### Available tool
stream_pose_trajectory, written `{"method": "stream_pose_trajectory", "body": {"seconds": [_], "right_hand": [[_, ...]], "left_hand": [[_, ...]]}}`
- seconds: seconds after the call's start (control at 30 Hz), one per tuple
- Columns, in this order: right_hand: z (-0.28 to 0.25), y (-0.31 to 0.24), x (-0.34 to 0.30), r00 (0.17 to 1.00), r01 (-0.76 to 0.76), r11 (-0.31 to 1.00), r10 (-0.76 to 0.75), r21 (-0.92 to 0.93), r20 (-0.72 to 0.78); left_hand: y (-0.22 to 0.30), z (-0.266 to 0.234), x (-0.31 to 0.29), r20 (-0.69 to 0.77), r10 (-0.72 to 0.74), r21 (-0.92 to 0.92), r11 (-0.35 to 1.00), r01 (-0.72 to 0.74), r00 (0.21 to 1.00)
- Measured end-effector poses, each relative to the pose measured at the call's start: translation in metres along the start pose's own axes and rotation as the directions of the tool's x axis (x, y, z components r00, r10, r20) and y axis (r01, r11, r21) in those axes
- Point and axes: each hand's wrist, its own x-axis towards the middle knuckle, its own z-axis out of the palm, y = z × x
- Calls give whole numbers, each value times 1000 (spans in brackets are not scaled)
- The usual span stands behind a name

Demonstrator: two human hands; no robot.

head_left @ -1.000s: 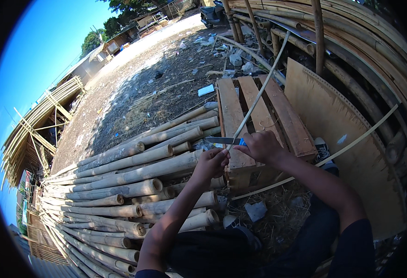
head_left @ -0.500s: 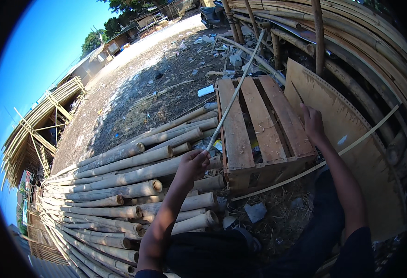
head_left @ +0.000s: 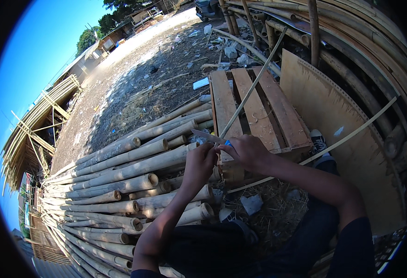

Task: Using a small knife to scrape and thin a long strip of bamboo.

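Observation:
My left hand point(head_left: 202, 160) is closed on the near end of a long thin bamboo strip point(head_left: 251, 91), which slants away over the slatted wooden crate point(head_left: 222, 99) toward the bamboo rack. Beside it, touching or nearly so, my right hand point(head_left: 247, 152) is closed round the blue handle of a knife point(head_left: 205, 135). The blade points left, across the strip near my left fingers. Most of the handle is hidden by my fist. Curled shavings lie on the crate's slats.
Stacked bamboo poles point(head_left: 134, 183) fill the left, cut ends toward me. A second pale strip point(head_left: 352, 134) crosses low over a plywood sheet point(head_left: 324, 99) on the right. Behind stands a rack of bamboo point(head_left: 352, 37). My shoe point(head_left: 318, 141) is beside the crate.
My right hand has swung left from above the plywood, bringing the knife to the strip's near end beside my left hand. My left hand still holds the strip.

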Motion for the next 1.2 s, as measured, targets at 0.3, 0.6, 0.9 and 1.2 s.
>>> {"method": "stream_pose_trajectory", "body": {"seconds": [0.3, 0.6, 0.9, 1.2], "right_hand": [[-2, 45, 5, 993, 98, 975, -109, -198, -43], [-116, 182, -44, 581, -526, 847, 428, 82, -692], [-33, 7, -4, 989, -38, 996, 49, 80, -142], [12, -15, 9, 996, -19, 979, 37, 203, -85]], "left_hand": [[2, 14, 0, -68, 139, 208, 971, -122, 988], [22, -31, -21, -81, -57, -41, 998, 54, 995], [17, -18, -12, -150, 70, 10, 998, -69, 986], [16, -7, -8, -179, 117, 94, 990, -101, 977]]}}
